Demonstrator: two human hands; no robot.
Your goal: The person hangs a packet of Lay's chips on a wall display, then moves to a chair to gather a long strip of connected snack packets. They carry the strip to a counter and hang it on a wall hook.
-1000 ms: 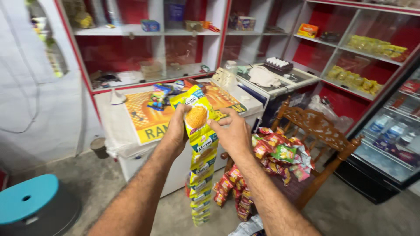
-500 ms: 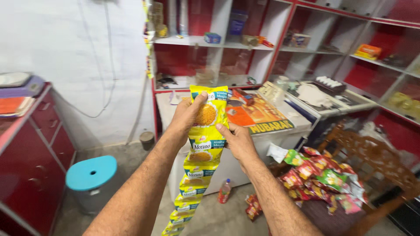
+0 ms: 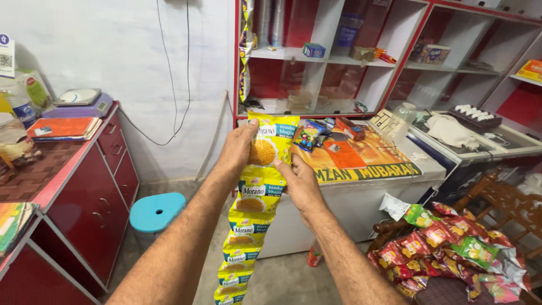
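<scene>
Left hand [image 3: 240,148]: pinches the top packet's edge — bears the weight.
Right hand [image 3: 297,183]: fingers pressed on the next packet down, steadying it.
Yellow snack strip [image 3: 253,213]: hangs floorward, before the chest freezer [image 3: 361,192].
Right: wooden chair [image 3: 511,203] — red packets [image 3: 437,248] heaped.

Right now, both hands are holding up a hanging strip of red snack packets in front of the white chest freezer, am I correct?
Not quite: the strip of snack packets is yellow, not red, as the head view shows. The red packets lie heaped on the wooden chair. The rest stands: the left hand and right hand hold the strip up in front of the white chest freezer.
</scene>
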